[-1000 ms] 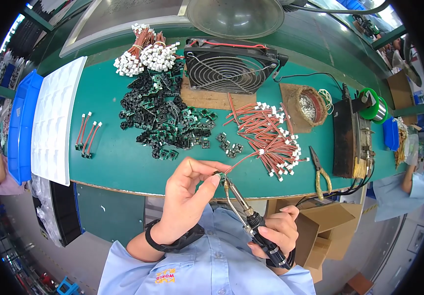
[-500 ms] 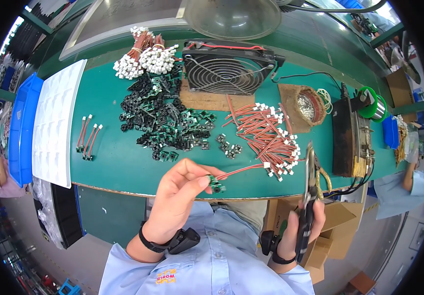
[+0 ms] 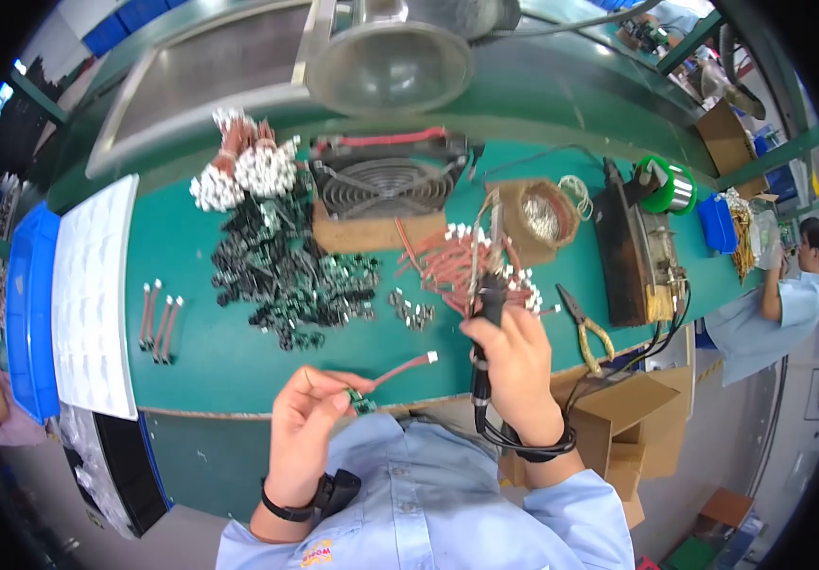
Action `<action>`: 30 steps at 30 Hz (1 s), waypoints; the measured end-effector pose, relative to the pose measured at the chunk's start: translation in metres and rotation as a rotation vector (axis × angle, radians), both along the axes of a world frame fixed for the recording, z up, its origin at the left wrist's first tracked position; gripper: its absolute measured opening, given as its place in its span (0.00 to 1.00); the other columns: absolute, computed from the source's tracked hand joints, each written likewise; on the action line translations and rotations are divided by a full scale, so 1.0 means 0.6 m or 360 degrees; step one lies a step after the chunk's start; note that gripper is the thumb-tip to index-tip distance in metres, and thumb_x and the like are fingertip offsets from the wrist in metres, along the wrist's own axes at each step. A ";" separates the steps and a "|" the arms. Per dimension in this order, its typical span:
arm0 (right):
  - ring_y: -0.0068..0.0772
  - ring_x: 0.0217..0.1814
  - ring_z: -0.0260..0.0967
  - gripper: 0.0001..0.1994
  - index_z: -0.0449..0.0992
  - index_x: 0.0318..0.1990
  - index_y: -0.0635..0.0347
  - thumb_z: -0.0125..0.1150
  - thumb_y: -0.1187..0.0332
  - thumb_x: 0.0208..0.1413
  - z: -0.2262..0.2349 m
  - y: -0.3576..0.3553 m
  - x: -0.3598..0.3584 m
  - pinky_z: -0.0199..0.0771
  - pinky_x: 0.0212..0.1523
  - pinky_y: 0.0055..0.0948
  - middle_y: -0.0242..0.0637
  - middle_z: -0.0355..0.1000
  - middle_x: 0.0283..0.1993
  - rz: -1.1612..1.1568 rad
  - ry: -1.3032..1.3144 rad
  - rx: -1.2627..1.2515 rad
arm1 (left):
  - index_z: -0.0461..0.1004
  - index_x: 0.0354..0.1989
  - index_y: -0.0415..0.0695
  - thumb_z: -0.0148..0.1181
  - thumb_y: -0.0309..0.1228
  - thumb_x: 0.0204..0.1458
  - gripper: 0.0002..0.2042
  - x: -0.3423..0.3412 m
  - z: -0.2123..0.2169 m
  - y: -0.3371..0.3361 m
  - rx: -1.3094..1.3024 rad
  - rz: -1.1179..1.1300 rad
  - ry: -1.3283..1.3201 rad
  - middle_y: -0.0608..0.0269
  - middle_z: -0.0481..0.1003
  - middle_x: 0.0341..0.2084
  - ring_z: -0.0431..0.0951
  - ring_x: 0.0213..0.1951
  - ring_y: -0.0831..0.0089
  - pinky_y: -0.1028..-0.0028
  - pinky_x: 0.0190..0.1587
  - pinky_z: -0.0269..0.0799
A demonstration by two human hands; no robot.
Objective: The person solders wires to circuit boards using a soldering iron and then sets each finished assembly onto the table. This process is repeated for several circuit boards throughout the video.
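Observation:
My left hand (image 3: pixel 303 418) pinches a small green circuit board (image 3: pixel 363 403) over the table's front edge. A short red-brown cable (image 3: pixel 398 370) runs from the board up to the right, ending in a white connector. In my right hand (image 3: pixel 520 370) is a soldering iron (image 3: pixel 487 313) with a black handle and cord, its metal shaft pointing away from me. The shaft passes over a pile of cables (image 3: pixel 442 269) with white connectors. Yellow-handled pliers (image 3: pixel 592 340) lie to the right of that hand. Several small boards (image 3: pixel 413 311) lie between my hands, farther back.
Black and green boards (image 3: pixel 286 275) are heaped behind my left hand, with bundled cables (image 3: pixel 248 171) beyond. A fan (image 3: pixel 385 180) stands at the back. Right are a round tin (image 3: pixel 547 217), solder spool (image 3: pixel 677 188) and dark box (image 3: pixel 623 252). A white tray (image 3: pixel 96 294) stands left.
My right hand has swung left and forward with the soldering iron, from beside the pliers to the cable pile. My left hand still holds the board, now lower in view. The whole view has shifted.

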State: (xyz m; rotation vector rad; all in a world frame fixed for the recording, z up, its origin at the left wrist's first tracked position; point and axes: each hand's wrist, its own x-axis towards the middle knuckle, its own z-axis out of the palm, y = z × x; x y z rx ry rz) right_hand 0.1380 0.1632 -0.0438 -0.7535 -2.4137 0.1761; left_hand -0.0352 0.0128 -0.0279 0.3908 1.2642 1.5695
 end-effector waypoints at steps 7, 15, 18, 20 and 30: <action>0.39 0.31 0.67 0.11 0.70 0.36 0.56 0.53 0.75 0.40 -0.024 -0.003 -0.002 0.66 0.28 0.32 0.35 0.69 0.31 0.0019 -0.0051 0.0037 | 0.64 0.33 0.38 0.48 0.20 0.53 0.01 -0.009 -0.027 -0.011 0.0125 -0.0104 0.0120 0.49 0.75 0.37 0.73 0.36 0.75 0.76 0.39 0.69; 0.37 0.24 0.71 0.18 0.67 0.38 0.57 0.61 0.85 0.39 -0.032 0.012 0.002 0.69 0.24 0.27 0.38 0.73 0.29 -0.0172 0.0597 0.0039 | 0.63 0.34 0.37 0.46 0.19 0.54 0.02 0.008 -0.014 -0.017 0.0182 -0.0049 0.0065 0.48 0.74 0.39 0.74 0.32 0.74 0.74 0.39 0.72; 0.34 0.28 0.74 0.18 0.64 0.38 0.58 0.61 0.86 0.42 -0.008 0.017 -0.003 0.72 0.28 0.25 0.40 0.74 0.30 -0.0289 0.0851 0.0232 | 0.63 0.36 0.38 0.45 0.21 0.55 0.03 0.009 -0.007 -0.013 0.0160 -0.0076 0.0102 0.49 0.73 0.38 0.73 0.33 0.73 0.72 0.38 0.72; 0.33 0.29 0.74 0.18 0.63 0.39 0.59 0.61 0.86 0.43 -0.007 0.015 -0.005 0.72 0.29 0.25 0.41 0.74 0.30 -0.0290 0.0929 0.0089 | 0.62 0.37 0.39 0.45 0.22 0.55 0.03 0.010 -0.001 -0.011 0.0111 -0.0115 0.0100 0.50 0.72 0.38 0.73 0.33 0.73 0.70 0.38 0.72; 0.29 0.34 0.74 0.22 0.58 0.44 0.59 0.61 0.86 0.44 -0.028 -0.054 -0.002 0.74 0.36 0.26 0.41 0.72 0.33 -0.0181 0.0809 -0.0425 | 0.64 0.42 0.38 0.46 0.22 0.55 0.07 0.034 0.001 -0.001 0.0189 -0.0007 0.0133 0.57 0.70 0.36 0.71 0.38 0.73 0.75 0.38 0.71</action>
